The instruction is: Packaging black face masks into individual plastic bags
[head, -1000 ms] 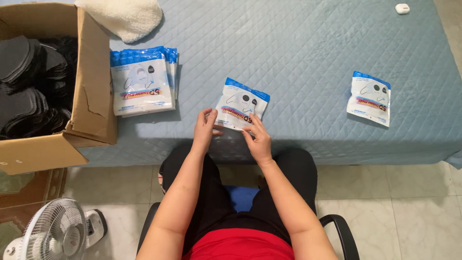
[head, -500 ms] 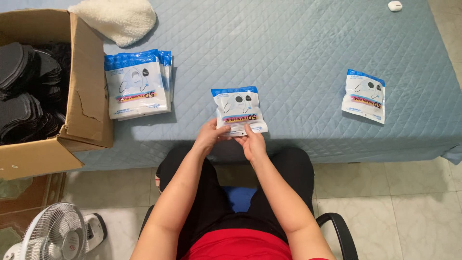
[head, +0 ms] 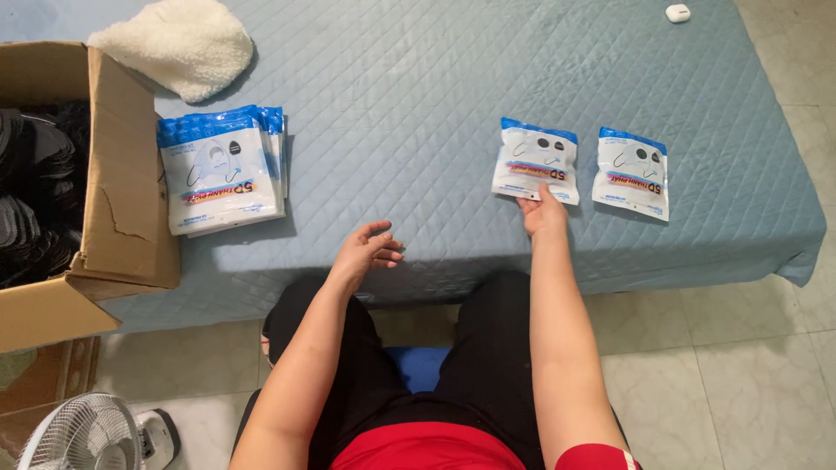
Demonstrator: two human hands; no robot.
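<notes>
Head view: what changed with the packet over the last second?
The right hand carried the white-and-blue packet rightward and set it beside the lone packet, fingertips at its lower edge. The left hand let go and hovers empty. The packet stack and cardboard box stayed put.

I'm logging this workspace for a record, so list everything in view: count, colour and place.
Packet under right hand: one, white with blue top, right of centre.
Second packet: one, same colours, just right of it, apart.
Stack of packets: several, white and blue, left, beside the box.
Cardboard box: one, brown, far left, dark items inside.
Fleecy cloth: one, cream, top left.
Small white object: one, top right.
Quilted cover: one, pale blue, beneath everything.
Fan: one, white, floor, bottom left.
Left hand: empty, open, at the cover's near edge.
Right hand: fingertips on packet's lower edge.
</notes>
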